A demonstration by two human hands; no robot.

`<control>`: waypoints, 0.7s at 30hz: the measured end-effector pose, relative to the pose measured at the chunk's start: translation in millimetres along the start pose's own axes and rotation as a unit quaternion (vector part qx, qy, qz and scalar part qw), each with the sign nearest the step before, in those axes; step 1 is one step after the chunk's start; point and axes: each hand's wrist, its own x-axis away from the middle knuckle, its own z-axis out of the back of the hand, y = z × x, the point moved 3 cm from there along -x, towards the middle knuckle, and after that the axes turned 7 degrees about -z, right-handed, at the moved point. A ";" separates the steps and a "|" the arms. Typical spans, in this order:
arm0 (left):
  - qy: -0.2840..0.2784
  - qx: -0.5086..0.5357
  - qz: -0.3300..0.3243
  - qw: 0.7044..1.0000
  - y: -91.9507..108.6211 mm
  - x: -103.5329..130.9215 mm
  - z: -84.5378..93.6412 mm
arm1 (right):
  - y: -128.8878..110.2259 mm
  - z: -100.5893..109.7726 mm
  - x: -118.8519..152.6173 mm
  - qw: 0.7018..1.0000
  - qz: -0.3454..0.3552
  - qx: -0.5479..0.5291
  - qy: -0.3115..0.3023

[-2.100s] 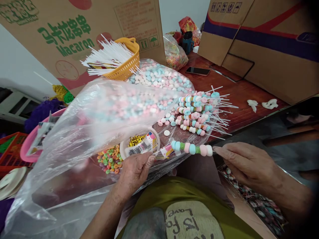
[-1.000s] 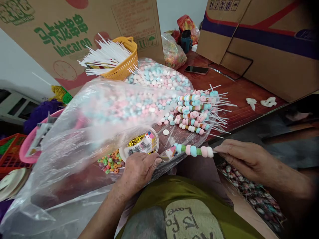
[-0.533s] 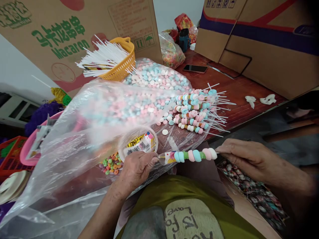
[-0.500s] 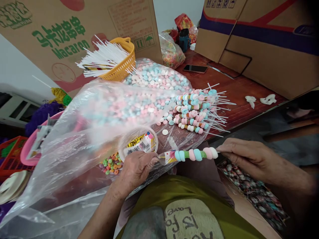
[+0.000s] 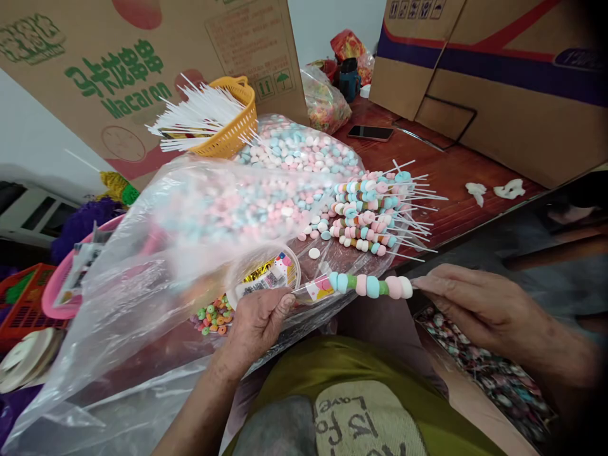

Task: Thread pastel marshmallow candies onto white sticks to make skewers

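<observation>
A marshmallow skewer (image 5: 373,286) in blue, green, pink and white lies nearly level between my two hands. At its left end is a clear plastic wrapper (image 5: 319,288) with a pink and yellow print. My left hand (image 5: 261,316) pinches the wrapper's far end between thumb and fingers. My right hand (image 5: 475,304) is closed at the white marshmallow end, where the stick would be; the fingers hide most of it. Just beyond the skewer, a round clear tub (image 5: 298,269) holds wrappers and gold ties. A pile of finished skewers (image 5: 365,215) lies farther back.
A large plastic bag of loose marshmallows (image 5: 299,149) covers much of the table. On it stands a yellow basket (image 5: 242,120) of white sticks. Colourful candy rings (image 5: 216,316) lie left of the tub. Cardboard boxes (image 5: 498,95) and a phone (image 5: 370,132) are at the back.
The wrapper's end has been drawn out a little to the left, so more of it shows between my left hand and the marshmallows. The skewer has risen slightly.
</observation>
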 end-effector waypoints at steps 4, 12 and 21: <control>-0.016 -0.082 -0.006 0.996 1.3 0.1 -2.1 | -9.8 3.0 -0.6 0.995 0.041 0.092 -0.007; -0.015 -0.097 -0.062 0.993 7.2 -0.8 -1.9 | 4.8 -6.2 -7.9 0.992 -0.037 -0.106 -0.062; -0.092 -0.046 -0.036 0.994 -1.9 -4.2 -4.7 | -3.2 5.1 -13.0 0.988 -0.027 -0.122 -0.088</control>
